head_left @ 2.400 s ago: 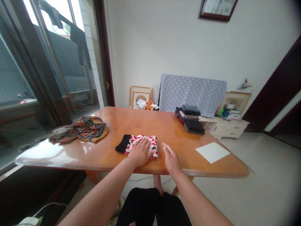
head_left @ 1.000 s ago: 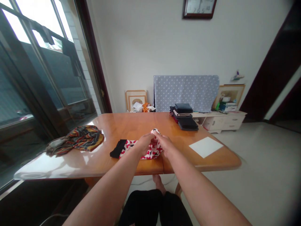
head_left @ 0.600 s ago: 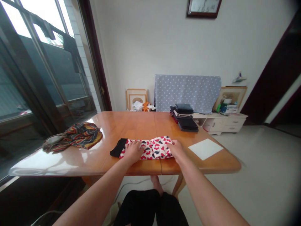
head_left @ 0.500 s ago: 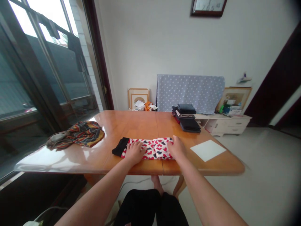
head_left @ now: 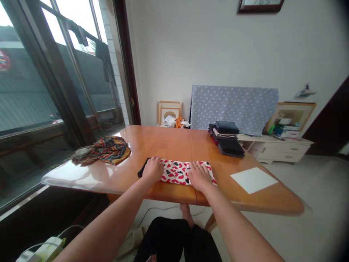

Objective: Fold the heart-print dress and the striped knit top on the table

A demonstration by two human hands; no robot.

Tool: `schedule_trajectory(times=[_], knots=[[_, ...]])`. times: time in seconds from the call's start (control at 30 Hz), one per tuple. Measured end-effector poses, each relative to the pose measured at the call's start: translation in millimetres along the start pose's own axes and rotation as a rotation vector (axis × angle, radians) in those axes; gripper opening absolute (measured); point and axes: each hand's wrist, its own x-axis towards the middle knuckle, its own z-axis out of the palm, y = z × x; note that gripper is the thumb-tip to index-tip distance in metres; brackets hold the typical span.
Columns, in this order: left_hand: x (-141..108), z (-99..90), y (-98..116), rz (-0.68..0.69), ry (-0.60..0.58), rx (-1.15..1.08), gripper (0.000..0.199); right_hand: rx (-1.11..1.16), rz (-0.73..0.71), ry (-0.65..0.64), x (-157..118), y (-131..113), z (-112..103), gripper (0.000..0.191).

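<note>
A folded white cloth with red and black hearts (head_left: 175,172) lies lengthwise near the table's front edge, its black end (head_left: 142,169) at the left. My left hand (head_left: 154,169) rests over the join between the black end and the hearts, its fingers bent at the far edge; whether they pinch the fabric is hard to see. On the cloth's right part, my right hand (head_left: 200,176) lies flat with its fingers spread.
On the wooden table (head_left: 163,140), a crumpled striped garment (head_left: 114,148) lies at the left. A stack of dark folded clothes (head_left: 227,140) stands at the back right, and a white sheet (head_left: 253,180) lies at the right.
My left hand has shifted onto the cloth's black end. The right hand has moved inward from the cloth's right edge and now lies flat on it. The view has turned slightly left.
</note>
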Motion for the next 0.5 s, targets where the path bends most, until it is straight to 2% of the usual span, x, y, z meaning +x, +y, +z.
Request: schedule_trajectory(times=[0.1, 0.23, 0.33, 0.5], knots=[[2.6, -17.7, -18.9, -0.183, 0.060, 0.001, 0.038, -0.006, -0.015, 0.010, 0.1, 1.9, 1.1, 0.060], [3.0, -27.3, -47.1, -0.469, -0.039, -0.139, 0.046, -0.029, -0.021, 0.020, 0.2, 2.3, 3.0, 0.061], [5.0, -25.1, -58.4, -0.545, -0.094, -0.223, 0.042, -0.051, -0.018, 0.014, 0.6, 2.6, 4.0, 0.061], [13.6, -17.8, -57.1, -0.575, -0.142, -0.378, 0.031, -0.063, -0.020, 0.004, 0.3, 2.3, 1.9, 0.062]])
